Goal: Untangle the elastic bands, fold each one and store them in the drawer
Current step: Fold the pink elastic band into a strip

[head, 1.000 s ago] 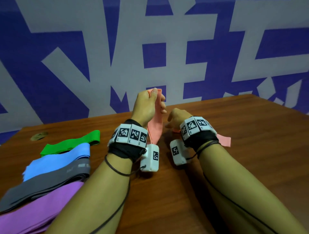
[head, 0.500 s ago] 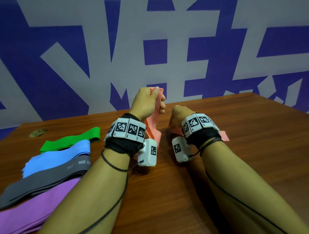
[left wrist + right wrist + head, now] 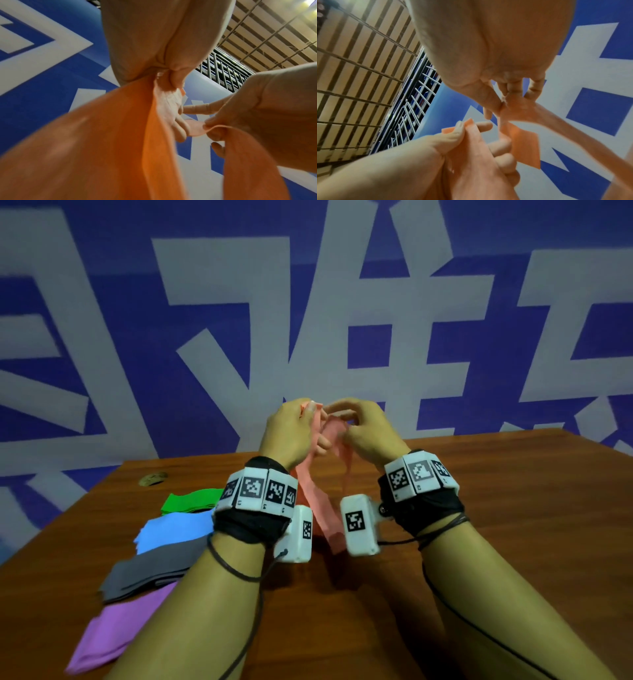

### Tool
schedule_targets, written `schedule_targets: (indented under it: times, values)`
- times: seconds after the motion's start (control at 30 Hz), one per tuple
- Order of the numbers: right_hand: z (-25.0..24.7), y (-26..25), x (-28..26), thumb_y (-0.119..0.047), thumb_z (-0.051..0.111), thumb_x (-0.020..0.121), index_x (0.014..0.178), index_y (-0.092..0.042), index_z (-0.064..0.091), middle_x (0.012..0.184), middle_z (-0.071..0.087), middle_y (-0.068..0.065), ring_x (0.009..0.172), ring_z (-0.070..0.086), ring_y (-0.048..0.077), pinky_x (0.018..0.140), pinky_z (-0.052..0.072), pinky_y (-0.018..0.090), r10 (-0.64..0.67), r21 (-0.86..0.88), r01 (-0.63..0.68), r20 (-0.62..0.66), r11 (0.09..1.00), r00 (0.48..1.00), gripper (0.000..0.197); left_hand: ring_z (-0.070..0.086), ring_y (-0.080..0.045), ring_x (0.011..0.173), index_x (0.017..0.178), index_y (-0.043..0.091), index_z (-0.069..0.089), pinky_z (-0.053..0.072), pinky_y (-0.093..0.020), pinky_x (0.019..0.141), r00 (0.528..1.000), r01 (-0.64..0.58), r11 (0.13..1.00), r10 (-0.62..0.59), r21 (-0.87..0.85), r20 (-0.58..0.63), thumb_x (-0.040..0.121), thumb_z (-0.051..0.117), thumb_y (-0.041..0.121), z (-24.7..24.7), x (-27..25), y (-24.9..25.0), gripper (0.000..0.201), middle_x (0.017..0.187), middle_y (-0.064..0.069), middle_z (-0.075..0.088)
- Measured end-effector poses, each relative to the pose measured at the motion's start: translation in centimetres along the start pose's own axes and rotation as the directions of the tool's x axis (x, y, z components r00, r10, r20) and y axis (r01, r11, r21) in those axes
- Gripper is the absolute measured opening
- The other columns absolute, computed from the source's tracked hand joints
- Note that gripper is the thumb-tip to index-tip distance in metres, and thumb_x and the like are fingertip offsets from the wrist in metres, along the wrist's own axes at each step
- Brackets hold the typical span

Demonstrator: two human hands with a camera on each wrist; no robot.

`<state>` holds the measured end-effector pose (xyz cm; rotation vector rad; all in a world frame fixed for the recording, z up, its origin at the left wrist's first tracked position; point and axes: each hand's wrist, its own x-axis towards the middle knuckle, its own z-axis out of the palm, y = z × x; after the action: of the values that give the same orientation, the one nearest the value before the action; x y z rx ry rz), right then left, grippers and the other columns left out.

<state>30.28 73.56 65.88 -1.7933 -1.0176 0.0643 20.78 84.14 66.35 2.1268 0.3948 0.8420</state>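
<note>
Both hands are raised above the table with a salmon-pink elastic band (image 3: 317, 501) between them. My left hand (image 3: 294, 429) pinches one end of the band (image 3: 106, 142) between thumb and fingers. My right hand (image 3: 363, 426) pinches the other part of the band (image 3: 520, 108) at nearly the same height. The band hangs down in a loop between the wrists, its bottom near the wooden table (image 3: 496, 525). A green band (image 3: 191, 499), a blue band (image 3: 171, 530), a grey band (image 3: 150, 571) and a purple band (image 3: 116, 631) lie flat in a row on the left.
A small brass-coloured round object (image 3: 153, 478) lies near the table's far left edge. A blue and white patterned wall (image 3: 342, 320) stands behind the table. No drawer is in view.
My right hand has risen from the table with its end of the pink band, up to the left hand. Both hands now hold the band in the air.
</note>
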Motion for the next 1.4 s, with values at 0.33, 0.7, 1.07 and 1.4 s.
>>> schedule_targets:
  times: [0.33, 0.7, 1.07, 1.4]
  values:
    - [1.4, -1.7, -0.5, 0.023, 0.045, 0.078, 0.11, -0.006, 0.067, 0.106, 0.066, 0.018, 0.086, 0.063, 0.022, 0.077, 0.056, 0.034, -0.036, 0.41, 0.034, -0.002, 0.911, 0.999, 0.049, 0.065, -0.021, 0.096, 0.116, 0.019, 0.072, 0.049, -0.033, 0.086, 0.991, -0.099, 0.985, 0.111, 0.139, -0.077, 0.106, 0.036, 0.023, -2.4, -0.2, -0.5, 0.037, 0.104, -0.005, 0.073]
    - [1.5, -0.5, -0.1, -0.023, 0.061, 0.097, 0.135, -0.021, 0.043, 0.119, 0.064, 0.011, 0.102, 0.068, 0.022, 0.082, 0.058, 0.031, -0.023, 0.348, -0.005, 0.075, 0.938, 0.997, 0.042, 0.07, -0.03, 0.103, 0.1, 0.013, 0.077, 0.051, -0.055, 0.098, 0.999, 0.02, 0.945, -0.009, -0.326, 0.035, 0.105, 0.038, 0.032, -2.9, 0.1, -1.7, 0.044, 0.104, -0.012, 0.075]
    - [0.8, 0.4, 0.8, -0.011, 0.065, 0.093, 0.122, -0.015, 0.062, 0.102, 0.071, 0.008, 0.098, 0.069, 0.025, 0.085, 0.058, 0.037, -0.073, 0.43, 0.149, -0.189, 0.891, 0.979, 0.03, 0.07, -0.019, 0.098, 0.09, 0.019, 0.077, 0.051, -0.031, 0.096, 0.959, -0.079, 0.995, 0.094, -0.066, 0.266, 0.108, 0.036, 0.026, -4.3, -0.2, -0.8, 0.045, 0.099, -0.003, 0.076]
    - [-0.6, -0.9, 0.3, -0.01, 0.077, 0.081, 0.082, -0.019, 0.074, 0.08, 0.073, -0.004, 0.072, 0.066, 0.003, 0.068, 0.056, 0.021, -0.192, 0.297, 0.27, -0.266, 0.916, 0.945, 0.01, 0.06, -0.003, 0.099, 0.103, 0.019, 0.076, 0.044, -0.013, 0.08, 0.992, -0.129, 0.99, 0.13, 0.06, -0.006, 0.109, 0.034, 0.028, -4.3, 0.0, -0.4, 0.043, 0.107, 0.006, 0.07]
